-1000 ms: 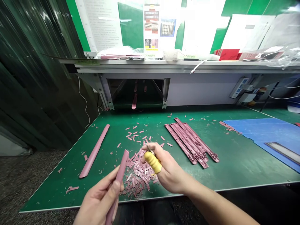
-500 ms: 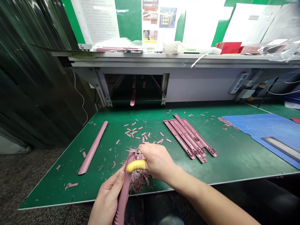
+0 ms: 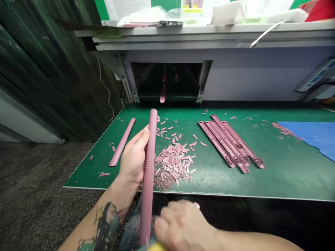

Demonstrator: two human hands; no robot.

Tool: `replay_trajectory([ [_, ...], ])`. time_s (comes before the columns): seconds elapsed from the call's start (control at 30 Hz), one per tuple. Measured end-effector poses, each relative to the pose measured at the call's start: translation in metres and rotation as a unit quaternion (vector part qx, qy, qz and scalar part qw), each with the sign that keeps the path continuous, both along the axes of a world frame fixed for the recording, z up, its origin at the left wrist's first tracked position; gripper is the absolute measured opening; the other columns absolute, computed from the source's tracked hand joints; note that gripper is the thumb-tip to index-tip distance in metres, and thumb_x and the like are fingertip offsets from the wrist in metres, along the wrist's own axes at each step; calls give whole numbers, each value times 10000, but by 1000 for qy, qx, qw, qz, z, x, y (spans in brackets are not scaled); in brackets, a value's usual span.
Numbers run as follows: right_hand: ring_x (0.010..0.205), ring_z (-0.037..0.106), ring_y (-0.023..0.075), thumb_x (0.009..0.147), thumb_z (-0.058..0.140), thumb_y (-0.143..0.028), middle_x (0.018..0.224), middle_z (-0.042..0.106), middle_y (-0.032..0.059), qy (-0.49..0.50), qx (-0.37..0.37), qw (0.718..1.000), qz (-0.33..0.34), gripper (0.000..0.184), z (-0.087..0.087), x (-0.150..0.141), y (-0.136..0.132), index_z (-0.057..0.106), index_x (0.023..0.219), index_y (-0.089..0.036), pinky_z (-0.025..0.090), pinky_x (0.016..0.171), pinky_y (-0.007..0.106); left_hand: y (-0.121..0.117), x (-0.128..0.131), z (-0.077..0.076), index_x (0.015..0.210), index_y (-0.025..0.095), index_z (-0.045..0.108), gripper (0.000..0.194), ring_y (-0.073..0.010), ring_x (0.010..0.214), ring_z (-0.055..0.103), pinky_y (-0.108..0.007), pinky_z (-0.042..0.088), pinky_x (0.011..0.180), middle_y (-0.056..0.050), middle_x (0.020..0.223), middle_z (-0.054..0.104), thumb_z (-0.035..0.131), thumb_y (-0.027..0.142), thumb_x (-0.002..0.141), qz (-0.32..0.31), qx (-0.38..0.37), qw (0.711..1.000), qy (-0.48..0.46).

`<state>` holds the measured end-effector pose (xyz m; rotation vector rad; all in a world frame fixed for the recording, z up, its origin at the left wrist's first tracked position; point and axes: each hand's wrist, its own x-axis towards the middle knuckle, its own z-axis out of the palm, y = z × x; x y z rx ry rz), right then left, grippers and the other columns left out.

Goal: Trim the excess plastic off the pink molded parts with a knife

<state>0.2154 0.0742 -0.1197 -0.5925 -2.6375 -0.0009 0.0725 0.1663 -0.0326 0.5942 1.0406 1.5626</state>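
Note:
My left hand (image 3: 134,153) is wrapped round a long pink plastic part (image 3: 149,160), its rounded outer face toward me, raised over the front edge of the table. My right hand (image 3: 183,223) is closed in a fist beside the part's lower end, with a yellow finger cover (image 3: 156,246) partly showing. It holds a small knife whose pale handle end (image 3: 196,205) sticks out; its blade is mostly hidden and blurred. A heap of pink plastic offcuts (image 3: 174,162) lies on the table just right of the part.
On the green table (image 3: 204,177), another pink part (image 3: 122,142) lies at left. Several pink parts (image 3: 232,143) lie hollow side up at right, near a blue sheet (image 3: 311,136). Behind is a conveyor opening (image 3: 180,92) with pink parts inside, below a shelf (image 3: 196,38).
My left hand has raised the pink part and moved its far end forward. My right hand has slid down from the far end to the near end. The view has tilted down.

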Motion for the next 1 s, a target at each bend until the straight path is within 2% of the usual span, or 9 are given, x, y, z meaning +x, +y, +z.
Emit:
replay_trajectory([
  [0.07,379,381,128,835,638,-346,477,472,-48,21,-5,999,35,352,-13,3,-6,431,587,-207,112,414,304,8,-8,2,1079,219,676,348,-28,377,369,-157,292,297,59,639,467,651,448,818,-15,9,1000,-7],
  [0.13,404,418,117,883,574,-483,493,499,-46,59,-56,996,26,411,-16,8,7,472,602,-201,171,416,286,6,-14,-3,1112,214,654,377,-19,416,387,-133,283,300,50,715,478,654,447,816,-34,9,999,-14],
  [0.27,565,516,120,861,390,-728,636,592,2,155,-154,972,-91,610,13,17,72,597,747,-165,307,517,238,-21,-12,-25,1195,168,608,397,-44,507,459,-122,353,336,28,759,504,668,254,812,-63,-18,998,2],
  [0.37,658,546,126,849,454,-703,722,626,10,167,-163,962,-140,569,37,21,116,629,851,-162,326,578,223,-40,-1,-38,1240,156,574,414,-73,453,466,-169,419,349,33,654,518,585,321,861,-88,-75,993,37],
  [0.47,692,548,133,810,558,-676,766,633,3,137,-139,967,-161,513,46,21,136,624,895,-174,305,580,220,-52,12,-41,1311,231,514,559,-56,313,421,-135,328,269,54,578,564,662,400,799,-91,-104,985,108],
  [0.57,685,534,134,800,556,-691,761,622,-1,104,-119,972,-174,521,47,19,136,607,860,-176,271,563,223,-58,16,-43,1306,248,533,632,-48,295,447,-105,335,281,36,565,626,743,405,731,-85,-115,986,91],
  [0.7,623,492,119,818,487,-721,717,588,-8,71,-110,974,-185,555,50,19,129,588,813,-176,209,525,230,-56,12,-53,1155,248,676,512,-108,620,673,-143,553,562,-7,814,733,815,224,663,-41,-125,991,-13],
  [0.87,571,443,106,869,388,-720,660,550,-17,64,-92,979,-168,583,50,20,119,537,727,-174,173,514,243,-51,11,-49,1050,222,730,332,-117,765,694,-164,562,732,-18,911,743,760,158,726,-59,-69,995,-51],
  [1.0,552,460,115,920,405,-640,673,590,-3,56,-95,989,-103,512,39,9,88,524,721,-184,157,506,265,-33,10,-37,1038,146,721,287,-91,626,649,-145,537,583,-22,789,707,722,116,752,-67,-22,997,-40],
])
